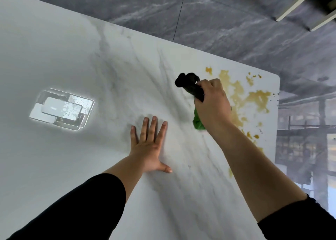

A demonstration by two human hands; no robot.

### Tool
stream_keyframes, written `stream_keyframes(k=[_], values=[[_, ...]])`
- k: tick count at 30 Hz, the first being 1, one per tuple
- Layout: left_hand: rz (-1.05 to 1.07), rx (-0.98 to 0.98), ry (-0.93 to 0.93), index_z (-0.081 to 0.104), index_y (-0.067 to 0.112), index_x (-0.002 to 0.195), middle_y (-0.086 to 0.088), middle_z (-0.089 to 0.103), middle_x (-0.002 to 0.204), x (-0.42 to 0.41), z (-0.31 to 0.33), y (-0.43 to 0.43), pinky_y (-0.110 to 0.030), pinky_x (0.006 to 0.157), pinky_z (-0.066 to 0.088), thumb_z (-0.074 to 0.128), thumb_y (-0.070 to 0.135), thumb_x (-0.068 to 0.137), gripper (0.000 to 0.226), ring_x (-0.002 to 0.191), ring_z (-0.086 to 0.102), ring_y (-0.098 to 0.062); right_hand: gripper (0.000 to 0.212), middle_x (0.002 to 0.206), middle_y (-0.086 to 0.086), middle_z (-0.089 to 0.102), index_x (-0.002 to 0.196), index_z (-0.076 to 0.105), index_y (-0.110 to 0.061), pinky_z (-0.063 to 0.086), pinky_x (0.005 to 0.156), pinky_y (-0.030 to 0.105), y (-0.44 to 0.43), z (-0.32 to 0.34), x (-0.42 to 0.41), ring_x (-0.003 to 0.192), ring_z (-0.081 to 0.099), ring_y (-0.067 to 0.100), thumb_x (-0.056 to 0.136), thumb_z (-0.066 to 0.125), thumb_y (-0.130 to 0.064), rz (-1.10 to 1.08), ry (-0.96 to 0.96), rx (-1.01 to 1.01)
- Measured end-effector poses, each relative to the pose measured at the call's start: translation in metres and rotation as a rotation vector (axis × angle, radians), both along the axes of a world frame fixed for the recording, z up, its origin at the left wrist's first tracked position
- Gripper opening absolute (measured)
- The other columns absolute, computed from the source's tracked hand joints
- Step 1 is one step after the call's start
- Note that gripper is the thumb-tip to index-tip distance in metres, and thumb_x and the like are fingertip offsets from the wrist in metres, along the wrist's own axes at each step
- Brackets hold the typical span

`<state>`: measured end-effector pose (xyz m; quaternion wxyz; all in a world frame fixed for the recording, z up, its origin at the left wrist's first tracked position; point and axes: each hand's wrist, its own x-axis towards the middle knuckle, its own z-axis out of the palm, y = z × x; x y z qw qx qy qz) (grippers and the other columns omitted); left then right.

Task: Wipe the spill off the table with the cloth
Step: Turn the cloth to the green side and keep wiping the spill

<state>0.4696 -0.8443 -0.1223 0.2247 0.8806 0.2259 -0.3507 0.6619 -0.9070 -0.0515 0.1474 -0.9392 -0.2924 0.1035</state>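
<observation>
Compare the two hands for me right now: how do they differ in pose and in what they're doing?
The left hand lies flat on the table, fingers spread, holding nothing. The right hand is closed in a fist around the cloth, whose dark and green ends stick out. The left hand rests on clean marble; the right hand sits at the edge of the yellow spill. Both arms have black sleeves.

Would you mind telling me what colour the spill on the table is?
The spill is yellowish-orange, splattered over the white marbled table; the head view shows it.
</observation>
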Motion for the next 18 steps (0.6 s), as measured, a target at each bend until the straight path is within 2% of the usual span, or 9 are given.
stream_keyframes(k=[2, 4, 5, 7, 9, 11, 13, 15, 18], values=[[0.000, 0.005, 0.002, -0.053, 0.033, 0.129, -0.001, -0.064, 0.130, 0.000, 0.000, 0.000, -0.055, 0.090, -0.040, 0.067, 0.088, 0.046, 0.155, 0.119, -0.061, -0.025, 0.049, 0.124, 0.004, 0.043, 0.134, 0.045, -0.024, 0.041, 0.072, 0.033, 0.003, -0.001, -0.008, 0.108, 0.049, 0.024, 0.088, 0.059, -0.025, 0.075, 0.036, -0.118], [0.005, 0.006, -0.001, -0.053, 0.034, 0.128, -0.001, -0.065, 0.130, 0.000, 0.000, -0.001, -0.055, 0.091, -0.040, 0.067, 0.087, 0.045, 0.156, 0.118, -0.061, -0.024, 0.063, 0.125, 0.004, 0.046, 0.144, 0.033, -0.026, 0.046, 0.087, 0.037, 0.002, -0.009, -0.018, 0.108, 0.050, 0.023, 0.087, 0.061, -0.035, 0.163, 0.323, -0.233], [0.006, 0.003, -0.003, -0.054, 0.034, 0.128, -0.001, -0.065, 0.130, 0.000, 0.000, 0.000, -0.055, 0.091, -0.040, 0.068, 0.087, 0.045, 0.156, 0.118, -0.061, -0.024, 0.062, 0.129, 0.005, 0.049, 0.144, 0.034, -0.026, 0.045, 0.092, 0.039, 0.000, -0.014, -0.021, 0.111, 0.051, 0.023, 0.089, 0.058, -0.039, 0.189, 0.423, -0.259], [0.006, 0.000, -0.002, -0.054, 0.034, 0.127, -0.001, -0.065, 0.130, 0.001, 0.000, 0.000, -0.056, 0.092, -0.039, 0.068, 0.086, 0.046, 0.155, 0.118, -0.061, -0.024, 0.055, 0.146, 0.005, 0.041, 0.146, 0.034, -0.026, 0.036, 0.107, 0.040, -0.007, -0.022, -0.025, 0.130, 0.041, 0.025, 0.096, 0.047, -0.043, 0.241, 0.304, -0.289], [0.006, 0.002, -0.001, -0.055, 0.034, 0.126, -0.001, -0.065, 0.130, 0.001, 0.000, -0.001, -0.057, 0.093, -0.037, 0.067, 0.087, 0.047, 0.155, 0.117, -0.061, -0.025, 0.056, 0.160, 0.001, 0.016, 0.152, 0.018, -0.029, 0.007, 0.118, 0.038, -0.017, -0.033, -0.028, 0.146, 0.014, 0.020, 0.101, 0.033, -0.043, 0.360, 0.102, -0.300], [0.002, 0.002, 0.001, -0.055, 0.033, 0.126, -0.002, -0.064, 0.130, 0.000, 0.001, -0.001, -0.058, 0.095, -0.036, 0.067, 0.087, 0.048, 0.155, 0.118, -0.061, -0.026, 0.059, 0.162, -0.002, -0.010, 0.153, -0.002, -0.030, -0.013, 0.115, 0.035, -0.027, -0.047, -0.037, 0.148, -0.010, 0.017, 0.102, 0.023, -0.044, 0.463, 0.160, -0.305], [0.002, 0.002, 0.001, -0.054, 0.032, 0.127, -0.003, -0.064, 0.131, 0.000, 0.000, -0.002, -0.058, 0.095, -0.035, 0.066, 0.087, 0.048, 0.154, 0.118, -0.061, -0.027, 0.060, 0.155, -0.006, -0.029, 0.150, -0.016, -0.032, -0.021, 0.112, 0.034, -0.032, -0.065, -0.044, 0.145, -0.023, 0.015, 0.102, 0.018, -0.047, 0.475, 0.221, -0.350], [0.005, 0.006, -0.004, -0.054, 0.032, 0.128, -0.003, -0.063, 0.132, 0.001, -0.002, -0.002, -0.058, 0.096, -0.035, 0.067, 0.087, 0.048, 0.154, 0.119, -0.061, -0.026, 0.061, 0.152, -0.008, -0.035, 0.146, -0.022, -0.034, -0.026, 0.108, 0.034, -0.025, -0.081, -0.039, 0.143, -0.027, 0.015, 0.101, 0.017, -0.049, 0.418, 0.164, -0.358], [-0.002, -0.005, 0.003, -0.054, 0.031, 0.128, -0.003, -0.064, 0.131, 0.002, -0.002, -0.001, -0.058, 0.095, -0.036, 0.067, 0.086, 0.050, 0.153, 0.117, -0.061, -0.026, 0.064, 0.157, -0.004, -0.028, 0.148, -0.019, -0.034, -0.029, 0.105, 0.033, 0.005, -0.096, -0.020, 0.144, -0.024, 0.017, 0.100, 0.019, -0.051, 0.278, 0.132, -0.341]])
